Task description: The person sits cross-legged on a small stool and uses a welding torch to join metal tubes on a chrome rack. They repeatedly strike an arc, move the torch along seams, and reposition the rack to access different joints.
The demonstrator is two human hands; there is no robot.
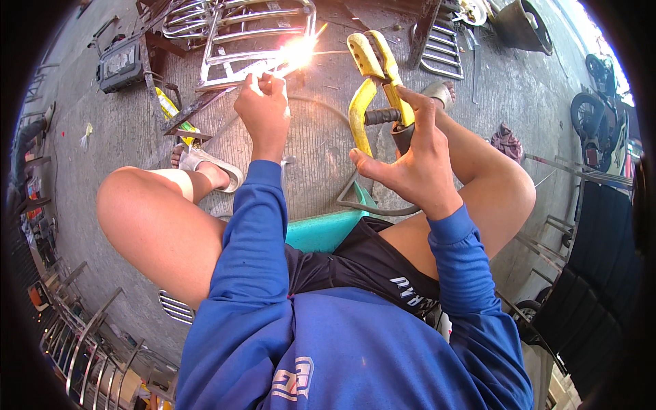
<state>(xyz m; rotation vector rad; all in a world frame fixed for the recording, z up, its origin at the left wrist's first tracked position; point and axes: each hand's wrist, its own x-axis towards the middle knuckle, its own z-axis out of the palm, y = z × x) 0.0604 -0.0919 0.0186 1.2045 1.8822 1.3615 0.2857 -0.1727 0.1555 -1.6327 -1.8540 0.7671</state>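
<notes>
My right hand (420, 154) grips a yellow welding electrode holder (369, 61), its index finger along one arm and its thumb near the end of the other. From the holder's jaws a thin welding rod (335, 52) runs left to a bright arc with sparks (298, 51). The arc burns at the near edge of a shiny tubular metal rack (256, 34). My left hand (263, 113) is closed in a pinch beside the arc, at the rack's near bar. Glare and the fingers hide what it pinches.
A teal plastic seat (318, 232) is under me. A grey cable (379, 210) curves below the holder. To the far left lie a dark tool case (121, 63) and a yellow packet (167, 106). A dark bucket (523, 27) lies far right, beyond a crumpled cloth (506, 143).
</notes>
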